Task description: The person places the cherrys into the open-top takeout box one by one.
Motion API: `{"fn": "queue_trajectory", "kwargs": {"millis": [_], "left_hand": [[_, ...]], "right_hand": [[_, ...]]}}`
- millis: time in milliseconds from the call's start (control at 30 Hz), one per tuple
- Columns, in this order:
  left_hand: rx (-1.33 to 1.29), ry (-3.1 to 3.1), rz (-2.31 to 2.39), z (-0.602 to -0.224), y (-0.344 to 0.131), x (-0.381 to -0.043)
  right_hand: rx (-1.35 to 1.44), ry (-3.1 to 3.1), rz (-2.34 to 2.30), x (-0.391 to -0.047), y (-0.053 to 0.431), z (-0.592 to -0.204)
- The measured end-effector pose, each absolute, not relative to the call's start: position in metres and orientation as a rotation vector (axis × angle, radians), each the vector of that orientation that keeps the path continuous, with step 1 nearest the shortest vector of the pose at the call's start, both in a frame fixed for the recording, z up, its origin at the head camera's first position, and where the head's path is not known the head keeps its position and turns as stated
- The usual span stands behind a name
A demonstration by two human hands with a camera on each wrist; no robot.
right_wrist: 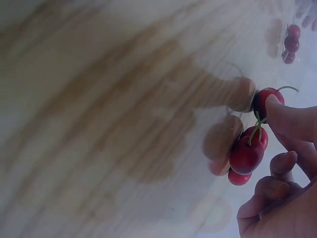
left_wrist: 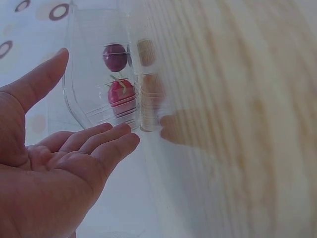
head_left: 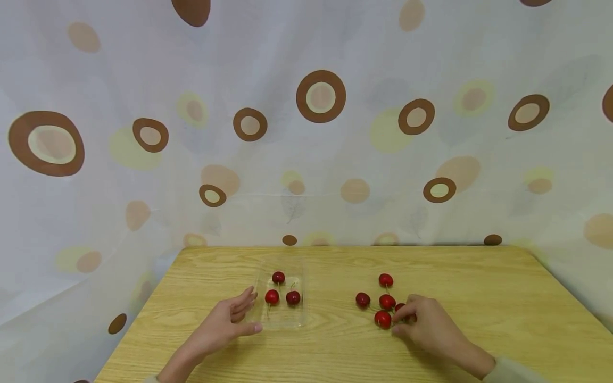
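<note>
A clear plastic box (head_left: 287, 320) stands left of centre with three dark red cherries inside, one a cherry (head_left: 293, 298) at its right. My left hand (head_left: 222, 324) is beside the box's left wall, thumb and fingers spread; in the left wrist view its fingertips (left_wrist: 130, 135) are right at the box's edge. On the right, my right hand (head_left: 426, 324) pinches the nearest cherry (head_left: 382, 319) at its side with thumb and forefinger. In the right wrist view the thumb (right_wrist: 280, 111) overlaps this cherry, which has a curved green stem; the forefinger is mostly hidden there.
Around the right hand lie several other loose cherries: a cherry (head_left: 385, 280) at the back, a cherry (head_left: 362, 300) at the left, and others partly behind the fingers. The wooden table (head_left: 330, 351) ends at a patterned curtain (head_left: 354, 159) behind.
</note>
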State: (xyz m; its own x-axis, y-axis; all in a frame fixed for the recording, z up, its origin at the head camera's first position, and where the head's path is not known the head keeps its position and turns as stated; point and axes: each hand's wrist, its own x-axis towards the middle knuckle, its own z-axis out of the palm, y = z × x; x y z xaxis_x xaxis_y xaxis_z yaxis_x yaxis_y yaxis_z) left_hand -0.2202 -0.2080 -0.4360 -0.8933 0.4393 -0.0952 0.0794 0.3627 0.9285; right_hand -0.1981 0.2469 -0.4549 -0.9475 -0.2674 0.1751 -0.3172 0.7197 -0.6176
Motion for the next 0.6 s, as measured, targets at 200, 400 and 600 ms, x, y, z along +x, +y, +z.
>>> {"fn": "queue_trajectory", "kwargs": {"millis": [200, 400, 600], "left_hand": [[0.461, 2.307, 1.539, -0.436, -0.208, -0.22], [0.449, 2.318, 1.532, -0.437, -0.208, -0.22], [0.436, 2.34, 1.519, -0.436, -0.206, -0.218]], "right_hand": [[0.413, -2.847, 1.013, -0.194, 0.252, -0.452], [0.296, -2.802, 0.909, -0.194, 0.275, -0.45], [0.205, -2.76, 0.819, -0.199, 0.306, -0.454]]}}
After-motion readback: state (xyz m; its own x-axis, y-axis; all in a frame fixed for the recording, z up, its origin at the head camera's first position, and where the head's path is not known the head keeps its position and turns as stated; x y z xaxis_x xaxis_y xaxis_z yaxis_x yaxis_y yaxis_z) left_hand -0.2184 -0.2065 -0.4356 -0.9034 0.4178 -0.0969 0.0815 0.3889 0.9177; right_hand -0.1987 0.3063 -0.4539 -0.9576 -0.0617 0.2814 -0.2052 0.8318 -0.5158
